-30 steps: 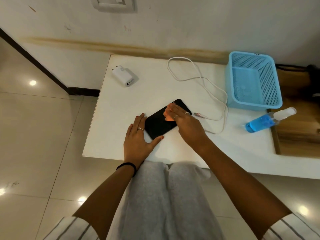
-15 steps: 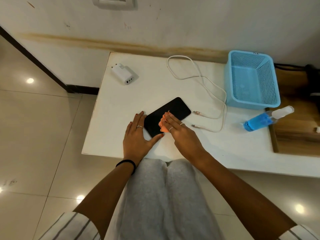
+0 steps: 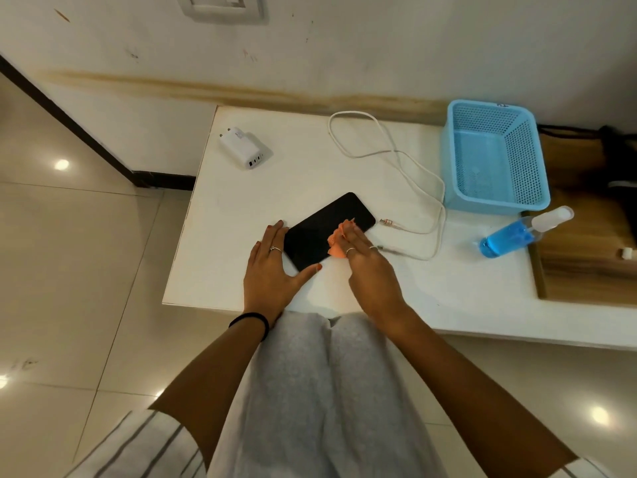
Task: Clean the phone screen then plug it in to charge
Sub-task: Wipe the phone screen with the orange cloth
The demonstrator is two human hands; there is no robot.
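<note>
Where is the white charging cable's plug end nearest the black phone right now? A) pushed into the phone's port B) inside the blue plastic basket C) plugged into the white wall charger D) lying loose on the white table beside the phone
D: the white charging cable's plug end lies on the white table just off the black phone, with a visible gap, while the right hand presses an orange cloth on the screen.

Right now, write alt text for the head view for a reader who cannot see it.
A person's right hand presses an orange cloth on a black phone lying on a white table, while the left hand braces the phone's near corner. A white charger, a loose white cable, a blue basket and a bottle of blue liquid lie around it.
</note>
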